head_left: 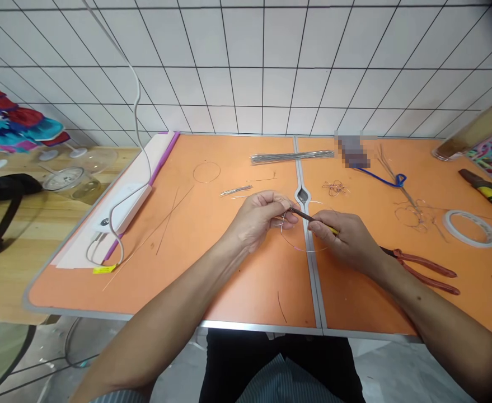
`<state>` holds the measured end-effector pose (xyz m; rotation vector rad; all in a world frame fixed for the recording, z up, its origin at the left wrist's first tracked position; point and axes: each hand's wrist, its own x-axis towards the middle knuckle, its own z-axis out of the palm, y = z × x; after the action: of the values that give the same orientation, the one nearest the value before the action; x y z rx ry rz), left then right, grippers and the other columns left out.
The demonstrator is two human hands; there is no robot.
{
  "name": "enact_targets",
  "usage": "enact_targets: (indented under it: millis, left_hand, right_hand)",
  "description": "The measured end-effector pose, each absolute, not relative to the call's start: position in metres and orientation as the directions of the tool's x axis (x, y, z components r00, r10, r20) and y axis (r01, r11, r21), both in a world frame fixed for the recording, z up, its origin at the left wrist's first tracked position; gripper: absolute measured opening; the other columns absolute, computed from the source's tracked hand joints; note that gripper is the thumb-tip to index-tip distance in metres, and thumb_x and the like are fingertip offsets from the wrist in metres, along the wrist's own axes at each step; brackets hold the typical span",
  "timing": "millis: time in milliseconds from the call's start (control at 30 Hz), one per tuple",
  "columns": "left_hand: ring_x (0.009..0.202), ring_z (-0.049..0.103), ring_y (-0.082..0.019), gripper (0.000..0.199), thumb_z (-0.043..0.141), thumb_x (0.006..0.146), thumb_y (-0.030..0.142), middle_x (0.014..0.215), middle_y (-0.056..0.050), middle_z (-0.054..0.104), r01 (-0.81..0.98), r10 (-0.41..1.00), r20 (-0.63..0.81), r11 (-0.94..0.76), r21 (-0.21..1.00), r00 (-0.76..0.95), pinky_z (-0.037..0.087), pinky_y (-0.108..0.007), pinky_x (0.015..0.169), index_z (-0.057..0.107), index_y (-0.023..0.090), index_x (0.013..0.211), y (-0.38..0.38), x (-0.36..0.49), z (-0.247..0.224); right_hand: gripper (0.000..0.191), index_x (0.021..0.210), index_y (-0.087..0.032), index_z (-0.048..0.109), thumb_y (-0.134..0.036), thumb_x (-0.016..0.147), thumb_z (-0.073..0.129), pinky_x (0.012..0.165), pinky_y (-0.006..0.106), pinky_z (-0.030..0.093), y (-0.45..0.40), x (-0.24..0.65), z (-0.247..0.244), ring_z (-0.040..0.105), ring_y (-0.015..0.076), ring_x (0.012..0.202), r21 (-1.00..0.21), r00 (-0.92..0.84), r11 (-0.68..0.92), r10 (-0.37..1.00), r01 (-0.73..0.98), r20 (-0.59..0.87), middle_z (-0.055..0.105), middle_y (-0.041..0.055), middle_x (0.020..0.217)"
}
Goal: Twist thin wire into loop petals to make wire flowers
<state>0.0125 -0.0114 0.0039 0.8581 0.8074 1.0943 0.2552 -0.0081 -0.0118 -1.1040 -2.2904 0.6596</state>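
Observation:
My left hand (266, 215) is closed, with thumb and fingers pinching a thin wire (296, 248). The wire curves below both hands in a loose loop. In my right hand (342, 235) is a slim dark metal tool (302, 213) with a bit of yellow at the grip; its exact kind is hidden by the fingers. The tool's tip meets the wire at my left fingertips. Both hands are above the orange table (246, 280), near its centre seam. Red-handled pliers (430, 270) lie partly behind my right forearm.
A bundle of straight wires (291, 157) lies at the back, with short twisted wires (236, 191) and a wire ring (206, 172) nearer. On the right are a white ring-shaped roll (471, 228), a yellow-black cutter (489, 193) and a glass bottle (472, 131). A white power strip (125, 208) sits left.

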Motion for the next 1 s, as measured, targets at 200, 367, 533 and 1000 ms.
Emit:
enact_targets:
  millis: [200, 367, 533, 1000]
  left_hand:
    - [0.066, 0.071, -0.013, 0.018, 0.084, 0.089, 0.03, 0.077, -0.007, 0.078, -0.379, 0.956, -0.093, 0.198, 0.904, 0.279, 0.058, -0.025, 0.066, 0.079, 0.014, 0.083, -0.0108, 0.0082, 0.0059]
    - [0.071, 0.074, -0.016, 0.02, 0.086, 0.088, 0.034, 0.081, -0.008, 0.079, -0.354, 0.951, -0.085, 0.193, 0.915, 0.299, 0.06, -0.026, 0.069, 0.079, 0.016, 0.084, -0.0107, 0.0081, 0.0036]
    - [0.071, 0.074, -0.015, 0.018, 0.085, 0.088, 0.033, 0.08, -0.008, 0.079, -0.351, 0.947, -0.084, 0.197, 0.915, 0.311, 0.06, -0.025, 0.069, 0.079, 0.016, 0.084, -0.011, 0.0079, 0.0035]
    - [0.068, 0.073, -0.014, 0.021, 0.087, 0.087, 0.034, 0.079, -0.007, 0.079, -0.351, 0.947, -0.108, 0.216, 0.911, 0.304, 0.059, -0.025, 0.067, 0.08, 0.015, 0.084, -0.012, 0.0091, 0.0038]
  right_hand:
    - [0.05, 0.088, -0.021, 0.071, -0.06, 0.113, 0.053, 0.071, 0.032, 0.044, -0.0019, 0.2615, -0.0074, 0.06, 0.0177, 0.074, -0.787, -0.564, 0.417, 0.819, 0.455, 0.107, 0.065, 0.0017, 0.079]
    - [0.054, 0.086, -0.02, 0.072, -0.066, 0.11, 0.056, 0.068, 0.031, 0.043, -0.0029, 0.2625, -0.0059, 0.058, 0.0179, 0.071, -0.826, -0.564, 0.363, 0.823, 0.432, 0.066, 0.064, 0.0017, 0.076]
    - [0.055, 0.084, -0.021, 0.072, -0.069, 0.108, 0.058, 0.066, 0.031, 0.04, -0.0045, 0.2613, -0.0037, 0.054, 0.0171, 0.069, -0.843, -0.549, 0.332, 0.834, 0.424, 0.053, 0.061, 0.0011, 0.074]
    - [0.057, 0.076, -0.022, 0.058, -0.068, 0.109, 0.056, 0.065, 0.031, 0.035, -0.007, 0.2606, -0.0032, 0.046, 0.0156, 0.068, -0.86, -0.545, 0.288, 0.838, 0.422, 0.014, 0.051, -0.0008, 0.073]
